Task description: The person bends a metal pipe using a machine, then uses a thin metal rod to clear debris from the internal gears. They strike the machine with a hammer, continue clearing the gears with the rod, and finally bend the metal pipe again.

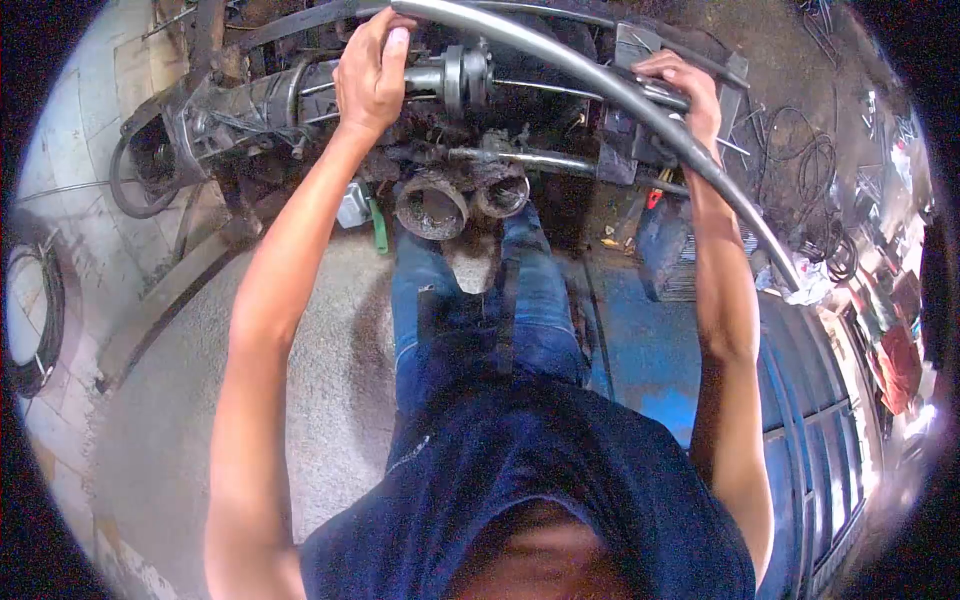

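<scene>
The left hand (370, 85) is raised, partly curled, thumb and fingers close together, with its fingertips at the upper end of a long, curved, smooth grey metal tube (560, 50); whether the grip closes fully around it cannot be told. The right hand (695, 90) is half-curled over dark metal beside the tube; what it grips, if anything, cannot be confirmed. The tube arcs from the left hand across the right wrist, its lower end hanging outboard of the right forearm. In this inspector's judgement, good handling calls for both hands bearing on the tube, well spread, with even pressure along the bend and the fingers kept out from between tube and machine. Beneath lies a dark, grimy metal machine with a thick round steel collar (468, 80). Nearer the body stand two rust-brown, funnel-shaped metal cups (432, 212), with a green-handled tool (379, 228) to their left and a red-handled tool (654, 197) to their right. The floor is rough grey concrete (320, 420) on the left, beside a blue metal panel (640, 350) on the right. A coiled black hose (50, 330) lies at far left; tangled black cables (805, 150) lie at right.
</scene>
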`<state>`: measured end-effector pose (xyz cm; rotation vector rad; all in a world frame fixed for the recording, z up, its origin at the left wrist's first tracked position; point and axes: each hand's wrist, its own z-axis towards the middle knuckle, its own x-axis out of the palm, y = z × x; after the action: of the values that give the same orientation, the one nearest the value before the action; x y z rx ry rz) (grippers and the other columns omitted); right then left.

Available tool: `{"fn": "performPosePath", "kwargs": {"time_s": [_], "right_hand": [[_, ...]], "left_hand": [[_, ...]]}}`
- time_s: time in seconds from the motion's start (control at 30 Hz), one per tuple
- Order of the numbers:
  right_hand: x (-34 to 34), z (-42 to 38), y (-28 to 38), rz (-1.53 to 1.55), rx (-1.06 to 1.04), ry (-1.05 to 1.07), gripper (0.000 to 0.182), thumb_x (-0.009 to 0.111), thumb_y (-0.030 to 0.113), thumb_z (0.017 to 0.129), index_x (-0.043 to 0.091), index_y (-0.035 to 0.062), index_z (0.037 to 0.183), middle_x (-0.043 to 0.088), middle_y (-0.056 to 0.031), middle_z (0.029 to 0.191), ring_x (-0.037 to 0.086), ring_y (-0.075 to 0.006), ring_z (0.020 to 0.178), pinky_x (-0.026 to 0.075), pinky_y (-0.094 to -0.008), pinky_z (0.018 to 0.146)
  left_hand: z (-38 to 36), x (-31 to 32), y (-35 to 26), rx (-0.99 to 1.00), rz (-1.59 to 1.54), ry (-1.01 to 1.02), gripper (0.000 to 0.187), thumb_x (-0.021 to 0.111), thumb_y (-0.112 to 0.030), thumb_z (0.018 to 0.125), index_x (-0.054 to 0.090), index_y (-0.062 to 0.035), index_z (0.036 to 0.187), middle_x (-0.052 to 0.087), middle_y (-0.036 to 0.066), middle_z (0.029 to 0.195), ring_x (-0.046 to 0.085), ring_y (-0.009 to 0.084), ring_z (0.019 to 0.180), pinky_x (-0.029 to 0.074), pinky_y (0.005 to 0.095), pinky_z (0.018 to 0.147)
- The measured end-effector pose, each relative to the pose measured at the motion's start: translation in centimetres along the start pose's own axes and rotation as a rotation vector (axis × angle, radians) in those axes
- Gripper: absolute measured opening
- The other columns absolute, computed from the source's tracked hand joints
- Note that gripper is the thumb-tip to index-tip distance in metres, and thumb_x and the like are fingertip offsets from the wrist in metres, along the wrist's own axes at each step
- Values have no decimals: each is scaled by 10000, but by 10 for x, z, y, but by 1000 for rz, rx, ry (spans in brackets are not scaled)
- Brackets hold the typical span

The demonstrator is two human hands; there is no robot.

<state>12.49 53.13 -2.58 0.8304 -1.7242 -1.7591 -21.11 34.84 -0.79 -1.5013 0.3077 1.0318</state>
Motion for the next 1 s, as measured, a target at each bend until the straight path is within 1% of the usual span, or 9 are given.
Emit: {"fn": "performPosePath", "kwargs": {"time_s": [0.1, 0.37, 0.57, 0.73, 0.8, 0.87, 0.93, 0.97, 1.0], "right_hand": [[2, -2, -6, -9, -226, 2, 372, 461, 181, 832, 679, -117, 880, 677, -233, 940, 615, -307, 932, 440, -366, 888], [5, -2, 1, -46, -228, -13, 369, 419, 143, 858, 672, -126, 871, 677, -240, 930, 628, -319, 918, 455, -356, 895], [9, -3, 7, -20, -103, -65, 386, 413, 160, 870, 676, -122, 870, 681, -226, 916, 635, -305, 907, 458, -351, 893], [15, -3, 20, -224, 8, -151, 422, 401, 225, 905, 698, -70, 854, 705, -165, 897, 662, -242, 884, 472, -323, 892], [13, -2, 18, -115, 145, -189, 461, 383, 267, 928, 703, -58, 860, 711, -141, 891, 665, -221, 869, 474, -308, 883], [14, -6, 16, -190, 106, -257, 426, 416, 249, 939, 707, -55, 873, 716, -122, 888, 661, -203, 863, 478, -300, 865], [12, -5, 10, -209, 84, -409, 351, 484, 216, 928, 710, -50, 894, 720, -116, 883, 659, -180, 838, 481, -291, 841], [11, -6, -5, -227, 61, -523, 316, 527, 213, 922, 713, -42, 896, 722, -104, 842, 659, -172, 794, 485, -297, 813], [12, -6, -12, -65, 237, -698, 332, 522, 251, 930, 719, -13, 895, 725, -98, 821, 652, -156, 758, 488, -298, 776]], "left_hand": [[2, -1, -5, -1, -34, 4, 340, 426, -265, 973, 582, -10, 1134, 620, 199, 979, 590, 363, 895, 452, 392, 820], [2, -1, -2, -21, -10, 72, 357, 423, -283, 975, 582, -15, 1149, 630, 191, 1001, 598, 359, 945, 452, 388, 853], [3, -2, -5, -7, -14, 65, 365, 406, -293, 982, 589, -24, 1148, 639, 181, 1046, 599, 349, 998, 446, 385, 889], [2, -4, -5, 13, -42, 110, 389, 397, -314, 986, 581, -57, 1214, 641, 164, 1109, 590, 346, 1051, 435, 388, 929], [1, -5, -5, -216, 1, 102, 557, 420, -441, 977, 522, -9, 1315, 541, 218, 1314, 490, 366, 1241, 375, 419, 1029], [3, -8, -9, -236, -11, 145, 582, 417, -469, 973, 498, -28, 1343, 493, 215, 1369, 454, 354, 1281, 343, 428, 1058], [1, 2, 3, -1, 78, 10, 416, 393, -341, 985, 572, -90, 1264, 638, 157, 1148, 575, 343, 1100, 419, 401, 965], [2, 1, 3, -69, 57, 56, 458, 417, -418, 964, 550, -121, 1286, 602, 195, 1200, 551, 357, 1136, 428, 439, 950], [1, 0, 0, -48, 47, 40, 458, 417, -418, 964, 550, -121, 1286, 602, 195, 1200, 551, 357, 1136, 428, 439, 950]]}}
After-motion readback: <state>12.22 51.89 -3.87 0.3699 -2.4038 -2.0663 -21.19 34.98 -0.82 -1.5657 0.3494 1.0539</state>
